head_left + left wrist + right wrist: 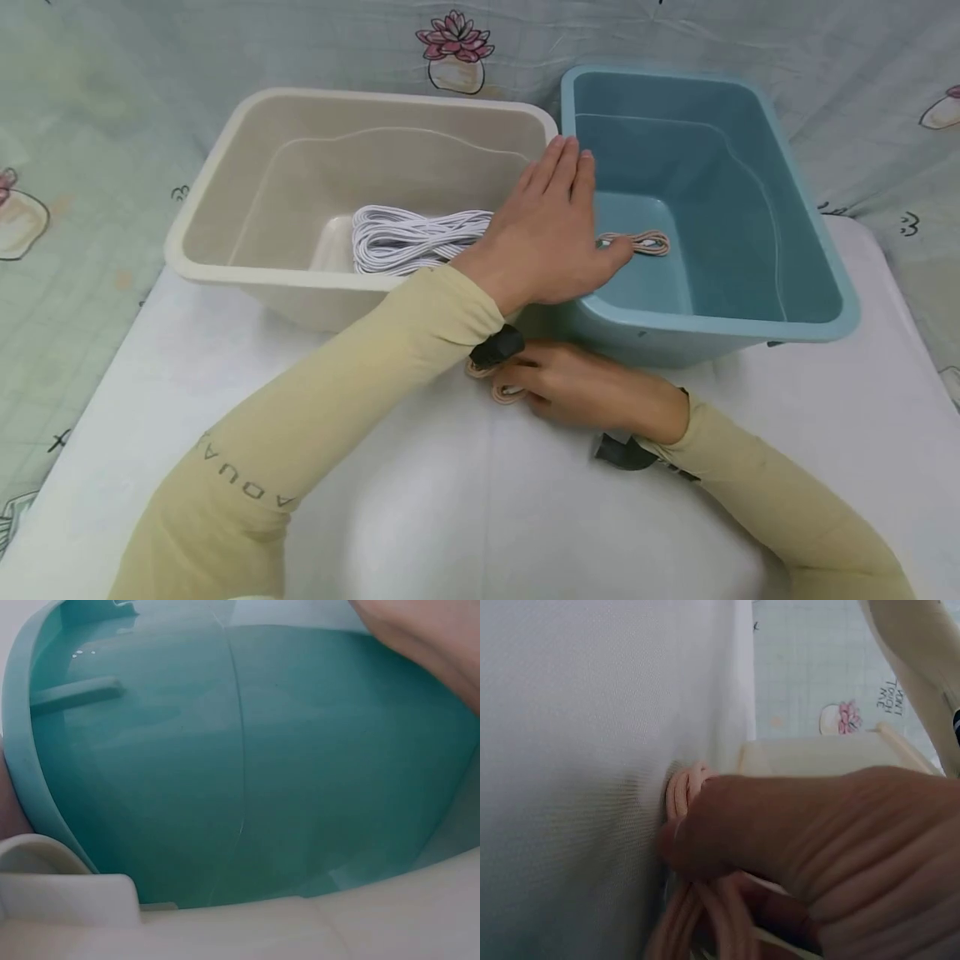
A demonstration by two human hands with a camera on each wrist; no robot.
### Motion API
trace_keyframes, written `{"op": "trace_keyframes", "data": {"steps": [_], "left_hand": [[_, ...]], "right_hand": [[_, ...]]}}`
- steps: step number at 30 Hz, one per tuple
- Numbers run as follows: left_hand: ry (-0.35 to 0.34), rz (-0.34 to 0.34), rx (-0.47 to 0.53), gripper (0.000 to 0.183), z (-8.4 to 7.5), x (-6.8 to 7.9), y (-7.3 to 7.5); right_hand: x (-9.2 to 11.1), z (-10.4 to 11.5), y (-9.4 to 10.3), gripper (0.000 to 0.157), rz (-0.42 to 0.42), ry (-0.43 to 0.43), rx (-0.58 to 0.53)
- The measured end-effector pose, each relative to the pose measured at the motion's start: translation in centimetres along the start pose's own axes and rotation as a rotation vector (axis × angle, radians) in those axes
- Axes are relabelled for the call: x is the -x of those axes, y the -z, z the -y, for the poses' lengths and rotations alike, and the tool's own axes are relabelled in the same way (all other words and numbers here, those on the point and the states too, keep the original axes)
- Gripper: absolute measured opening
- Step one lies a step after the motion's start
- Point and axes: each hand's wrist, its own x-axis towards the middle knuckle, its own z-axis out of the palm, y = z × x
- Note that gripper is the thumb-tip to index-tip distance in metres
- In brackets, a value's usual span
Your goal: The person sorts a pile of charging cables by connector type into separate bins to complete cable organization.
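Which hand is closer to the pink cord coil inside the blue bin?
Left. The left hand hangs over the blue bin, thumb beside the pink cord coil. The right hand is outside, on the table.

A white-covered counter (420, 500) fills the lower frame, carrying a beige tub (225, 250) at upper left and a blue tub (817, 275) at upper right, side by side and touching. A coil of pink cord (498, 387) lies on the cloth at center, just before the tubs.
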Motion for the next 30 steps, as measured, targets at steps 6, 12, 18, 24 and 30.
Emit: {"op": "trace_keyframes", "data": {"steps": [6, 12, 18, 24, 30], "left_hand": [[0.010, -0.001, 0.000, 0.092, 0.2, 0.1, 0.0], [0.005, -0.002, 0.009, 0.092, -0.2, 0.0, 0.0], [0.004, -0.004, 0.019, 0.092, -0.2, 0.2, 0.2], [-0.003, -0.016, 0.030, 0.091, -0.4, 0.3, 0.3], [-0.006, -0.018, 0.048, 0.092, -0.3, 0.4, 0.2]], "right_hand": [[-0.1, 0.2, 0.7, 0.041, -0.014, 0.035, -0.013], [0.4, 0.8, 1.7, 0.038, -0.073, 0.089, 0.006], [1.0, 1.5, 3.2, 0.037, -0.104, 0.115, 0.031], [1.7, 2.2, 4.7, 0.037, -0.136, 0.150, 0.060], [2.1, 3.0, 6.4, 0.039, -0.160, 0.186, 0.037]]}}
